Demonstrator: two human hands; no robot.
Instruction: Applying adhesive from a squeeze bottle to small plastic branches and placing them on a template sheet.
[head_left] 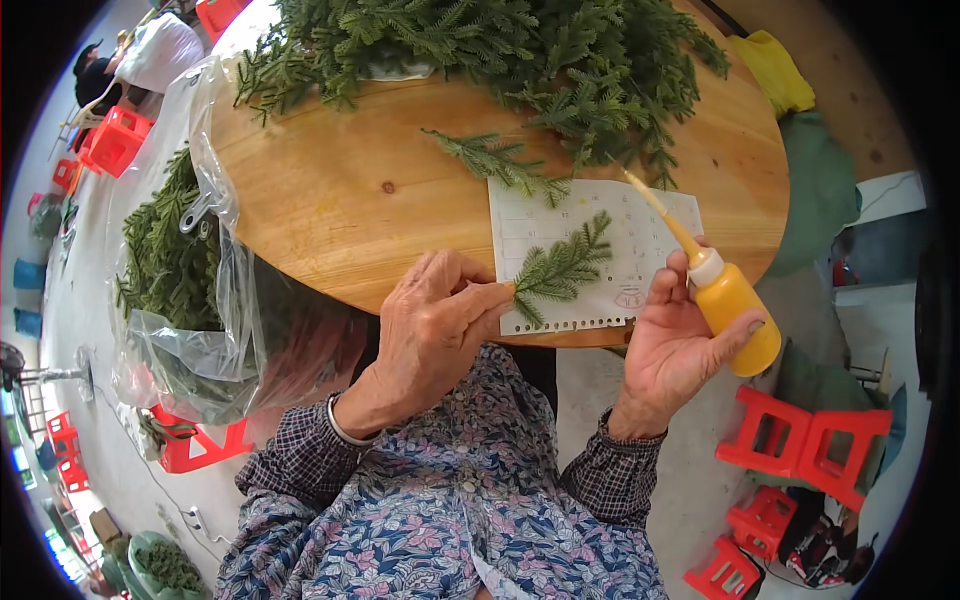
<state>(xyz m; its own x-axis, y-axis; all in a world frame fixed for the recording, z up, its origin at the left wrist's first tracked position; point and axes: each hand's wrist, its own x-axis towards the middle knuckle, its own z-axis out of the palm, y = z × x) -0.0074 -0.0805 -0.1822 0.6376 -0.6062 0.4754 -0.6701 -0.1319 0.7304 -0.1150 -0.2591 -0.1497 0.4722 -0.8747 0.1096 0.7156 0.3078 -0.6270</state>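
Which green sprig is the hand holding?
The small sprig lying on the white paper, pinched by the left hand; the others lie untouched.

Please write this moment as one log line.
left hand: pinches green sprig | right hand: holds yellow squeeze bottle | under sprig: paper sheet

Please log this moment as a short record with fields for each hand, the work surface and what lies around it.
left hand: pinches the stem of a green sprig, holding it over the paper sheet
right hand: grips a yellow squeeze bottle, its long nozzle pointing up and left
surface: round wooden table
on table: pile of green sprigs at the far side, one loose sprig beside the sheet
left of table: clear plastic bag with more greenery
floor: red stools
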